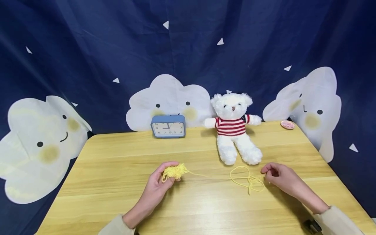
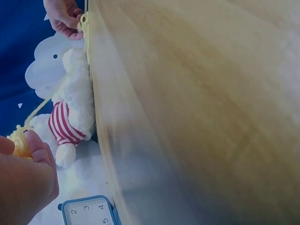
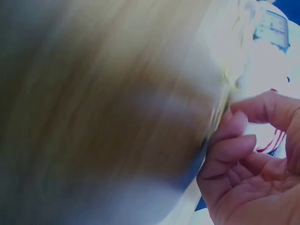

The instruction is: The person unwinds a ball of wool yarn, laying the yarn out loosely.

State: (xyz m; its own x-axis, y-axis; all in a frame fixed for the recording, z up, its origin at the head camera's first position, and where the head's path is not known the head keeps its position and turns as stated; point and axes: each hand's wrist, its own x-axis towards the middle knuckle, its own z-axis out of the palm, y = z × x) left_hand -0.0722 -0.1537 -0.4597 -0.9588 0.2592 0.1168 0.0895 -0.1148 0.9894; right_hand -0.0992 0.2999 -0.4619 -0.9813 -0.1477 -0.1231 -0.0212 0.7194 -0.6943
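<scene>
My left hand [image 1: 157,186] grips a bundle of yellow yarn [image 1: 175,171] between thumb and fingers, raised over the table. From the bundle a single strand stretches right to a loose looped length of yarn [image 1: 249,179]. At the right end of those loops, my right hand [image 1: 283,178] pinches the yarn between thumb and index finger. The left wrist view also has the right hand [image 2: 65,18] at the loops, and the bundle [image 2: 19,140] partly hidden by the left fingers. In the right wrist view the thumb and index tips meet beside a pale, washed-out strand.
A white teddy bear [image 1: 232,127] in a striped sweater sits behind the yarn loops. To its left stands a blue alarm clock [image 1: 168,126]. A small pink oval item [image 1: 287,124] lies at the wooden table's [image 1: 117,156] back right corner, before a dark blue curtain [image 1: 188,49].
</scene>
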